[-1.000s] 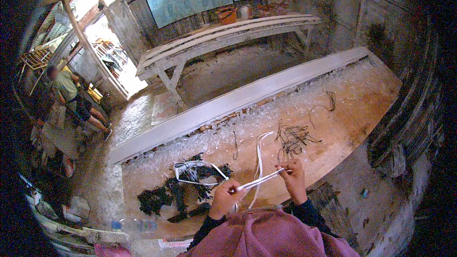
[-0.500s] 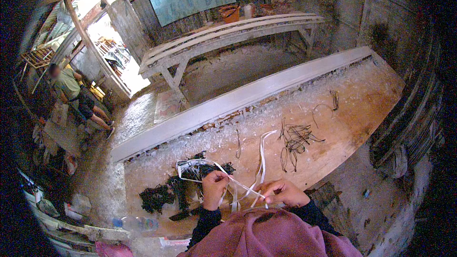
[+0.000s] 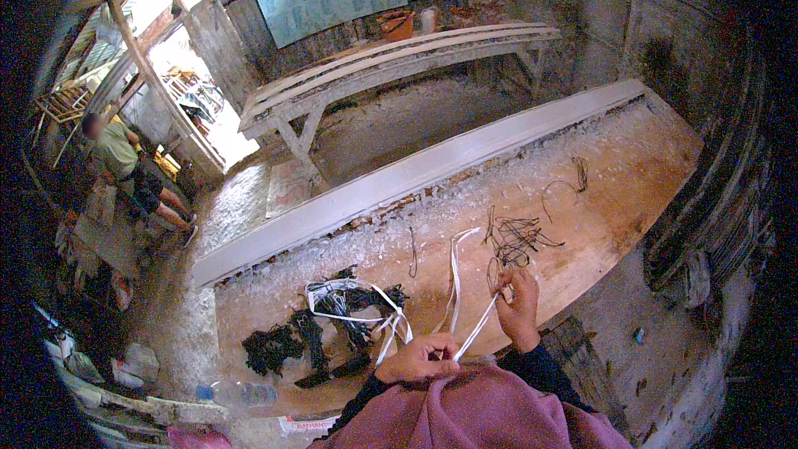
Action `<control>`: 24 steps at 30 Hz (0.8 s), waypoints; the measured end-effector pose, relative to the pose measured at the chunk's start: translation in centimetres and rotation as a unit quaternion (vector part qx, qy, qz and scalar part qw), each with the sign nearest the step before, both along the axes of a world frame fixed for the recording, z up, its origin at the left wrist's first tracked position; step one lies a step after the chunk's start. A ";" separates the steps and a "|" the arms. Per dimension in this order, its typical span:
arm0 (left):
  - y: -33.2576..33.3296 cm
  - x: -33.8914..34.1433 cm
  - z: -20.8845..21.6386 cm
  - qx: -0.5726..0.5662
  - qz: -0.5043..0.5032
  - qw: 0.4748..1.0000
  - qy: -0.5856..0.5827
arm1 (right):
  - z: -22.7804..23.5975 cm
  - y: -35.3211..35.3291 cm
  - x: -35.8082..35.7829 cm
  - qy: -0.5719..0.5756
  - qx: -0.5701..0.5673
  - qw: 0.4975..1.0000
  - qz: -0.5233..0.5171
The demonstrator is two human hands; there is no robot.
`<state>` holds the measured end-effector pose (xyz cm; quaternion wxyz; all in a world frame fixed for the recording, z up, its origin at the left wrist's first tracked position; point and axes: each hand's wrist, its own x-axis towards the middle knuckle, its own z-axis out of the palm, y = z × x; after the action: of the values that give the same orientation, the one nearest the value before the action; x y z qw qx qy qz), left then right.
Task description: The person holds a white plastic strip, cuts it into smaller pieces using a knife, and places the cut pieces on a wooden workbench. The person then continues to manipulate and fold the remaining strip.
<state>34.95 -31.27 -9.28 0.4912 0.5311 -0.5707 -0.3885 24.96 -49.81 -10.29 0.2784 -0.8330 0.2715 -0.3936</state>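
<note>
A white plastic strip [image 3: 480,328] runs straight between my two hands at the near edge of a wooden board. My left hand [image 3: 422,357] is closed on it close to my body, fingers pinched together. Up and to the right, my right hand [image 3: 519,308] pinches the strip's other stretch between thumb and fingertips. More of the white strip lies in a loop [image 3: 332,284] over a bundle of black strands [image 3: 353,333], left of my hands. A separate folded white strip [image 3: 455,270] rests on the board beyond them.
Thin dark wire loops [image 3: 519,237] lie on the board [image 3: 615,191], just past my right hand. A pale raised beam [image 3: 432,175] edges its far side. Behind stands a long bench [image 3: 399,50] with an orange bucket [image 3: 396,25]. A person [image 3: 120,154] sits at far left.
My right hand has moved up and right, drawing the strip into a straight line. My left hand has shifted right and down, towards my body.
</note>
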 end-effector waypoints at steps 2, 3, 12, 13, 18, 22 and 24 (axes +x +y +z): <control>0.6 0.0 0.2 0.075 0.080 0.992 0.069 | -0.3 -0.2 -0.1 -0.014 0.029 0.999 0.018; 0.8 0.1 0.2 0.095 0.110 0.986 0.082 | -0.4 -0.2 -0.1 -0.023 0.053 0.998 0.029; 0.7 3.8 -2.0 -0.031 0.570 0.802 0.175 | 1.8 0.9 -1.3 0.071 0.381 0.837 0.387; 0.7 3.9 -2.1 -0.041 0.569 0.788 0.232 | 2.4 1.6 -1.2 0.083 0.363 0.816 0.442; 0.7 3.7 -1.6 -0.021 0.552 0.804 0.222 | 3.9 3.0 -1.2 0.038 0.463 0.703 0.539; 0.4 3.2 -1.4 0.010 0.536 0.842 0.070 | 3.4 2.3 -1.2 0.011 0.509 0.705 0.493; -0.1 2.6 -1.5 -0.002 0.509 0.856 0.088 | 3.0 2.0 -1.3 0.009 0.504 0.729 0.463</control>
<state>37.58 -31.32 -10.75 0.6697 0.7101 -0.1757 -0.1280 23.66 -47.85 -7.30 0.8028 -0.5959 0.0136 -0.0141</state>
